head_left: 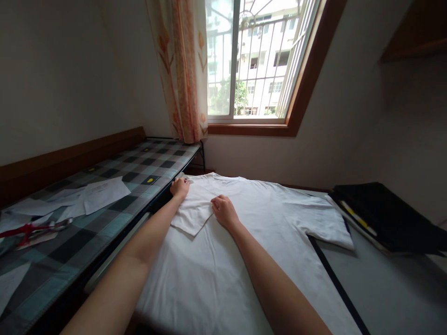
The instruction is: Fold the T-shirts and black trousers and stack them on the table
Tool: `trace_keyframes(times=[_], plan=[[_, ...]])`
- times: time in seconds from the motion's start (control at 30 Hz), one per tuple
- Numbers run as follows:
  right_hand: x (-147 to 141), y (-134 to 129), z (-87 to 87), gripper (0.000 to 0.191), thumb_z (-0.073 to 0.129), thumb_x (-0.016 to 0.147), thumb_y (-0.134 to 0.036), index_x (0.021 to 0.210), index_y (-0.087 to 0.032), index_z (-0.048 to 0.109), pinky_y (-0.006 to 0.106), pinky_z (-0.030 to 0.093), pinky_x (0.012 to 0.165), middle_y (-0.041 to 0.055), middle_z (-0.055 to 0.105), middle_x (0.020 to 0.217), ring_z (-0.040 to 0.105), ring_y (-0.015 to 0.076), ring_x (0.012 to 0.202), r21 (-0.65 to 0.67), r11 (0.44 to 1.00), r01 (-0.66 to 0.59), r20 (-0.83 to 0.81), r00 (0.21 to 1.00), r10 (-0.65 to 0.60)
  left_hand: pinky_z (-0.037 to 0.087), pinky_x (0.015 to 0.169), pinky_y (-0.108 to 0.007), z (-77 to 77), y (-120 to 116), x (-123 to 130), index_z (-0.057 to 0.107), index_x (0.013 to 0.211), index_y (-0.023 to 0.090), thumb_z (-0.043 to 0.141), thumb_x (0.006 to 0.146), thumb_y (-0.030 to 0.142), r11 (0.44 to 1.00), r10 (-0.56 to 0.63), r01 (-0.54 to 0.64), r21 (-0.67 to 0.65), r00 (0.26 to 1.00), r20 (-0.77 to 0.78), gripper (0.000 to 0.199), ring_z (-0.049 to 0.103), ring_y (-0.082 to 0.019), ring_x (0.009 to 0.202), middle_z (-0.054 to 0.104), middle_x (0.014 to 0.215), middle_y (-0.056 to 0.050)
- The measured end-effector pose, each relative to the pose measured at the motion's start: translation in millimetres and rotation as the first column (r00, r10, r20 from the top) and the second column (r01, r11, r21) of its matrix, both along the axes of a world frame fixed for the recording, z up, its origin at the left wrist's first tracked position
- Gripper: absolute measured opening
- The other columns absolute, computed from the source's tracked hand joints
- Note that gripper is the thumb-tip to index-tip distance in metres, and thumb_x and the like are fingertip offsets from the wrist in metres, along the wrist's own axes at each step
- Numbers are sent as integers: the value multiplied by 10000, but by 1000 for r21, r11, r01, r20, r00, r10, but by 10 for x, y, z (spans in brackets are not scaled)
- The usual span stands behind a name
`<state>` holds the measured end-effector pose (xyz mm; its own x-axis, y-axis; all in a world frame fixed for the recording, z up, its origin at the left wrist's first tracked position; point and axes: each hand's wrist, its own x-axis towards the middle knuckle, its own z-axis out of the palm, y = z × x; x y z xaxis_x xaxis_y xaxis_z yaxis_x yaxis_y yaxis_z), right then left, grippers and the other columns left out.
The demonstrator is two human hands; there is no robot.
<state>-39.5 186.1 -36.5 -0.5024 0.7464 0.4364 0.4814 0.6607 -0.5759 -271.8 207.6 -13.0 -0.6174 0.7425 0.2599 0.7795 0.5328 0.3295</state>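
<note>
A white T-shirt lies spread out with its neckline toward the window. Its left sleeve is folded inward over the body, while the right sleeve stretches out to the side. My left hand is closed at the shirt's upper left edge, near the shoulder. Nearer the middle, my right hand pinches the folded sleeve close to its inner edge. The fingertips of both hands are partly hidden.
A checked bed surface runs along the left, with loose papers and a red-handled tool on it. Black folders lie on the grey tabletop at right. Behind are a curtain and a barred window.
</note>
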Motion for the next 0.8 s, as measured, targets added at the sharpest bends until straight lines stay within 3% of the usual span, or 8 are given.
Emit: trace_keyframes(times=[0.3, 0.47, 0.7, 0.8], plan=[[-29, -28, 20, 245, 546, 866, -177, 1061, -197, 694, 354, 403, 932, 86, 660, 1085, 575, 207, 976, 26, 993, -113, -18, 993, 114, 436, 740, -311, 27, 26, -96, 614, 1016, 163, 456, 937, 370, 999, 14, -19, 46, 995, 100, 273, 632, -263, 954, 686, 1045, -137], [-90, 47, -69, 238, 533, 828, -102, 972, -175, 708, 274, 454, 838, 67, 665, 990, 609, 156, 870, -62, 986, -153, -159, 977, 142, 432, 745, -307, 88, 25, -181, 580, 1035, 142, 422, 963, 347, 1000, 15, -15, 3, 996, 85, 268, 633, -263, 960, 675, 1061, -149], [-96, 42, -62, 197, 523, 827, -83, 821, -151, 708, 269, 443, 872, 81, 674, 964, 599, 172, 920, -42, 993, -113, -122, 987, 107, 446, 736, -306, 47, 36, -196, 494, 1207, 182, 404, 966, 284, 1000, -22, 22, -1, 999, -41, 277, 646, -260, 950, 666, 1069, -154], [-86, 3, -33, 200, 523, 829, -77, 819, -151, 709, 264, 434, 886, 83, 669, 977, 583, 175, 946, -3, 994, -113, -76, 991, 113, 447, 807, -327, 41, -9, -140, 529, 1186, 167, 407, 949, 221, 998, -52, 59, 33, 979, -195, 271, 612, -261, 1016, 602, 1174, -168]])
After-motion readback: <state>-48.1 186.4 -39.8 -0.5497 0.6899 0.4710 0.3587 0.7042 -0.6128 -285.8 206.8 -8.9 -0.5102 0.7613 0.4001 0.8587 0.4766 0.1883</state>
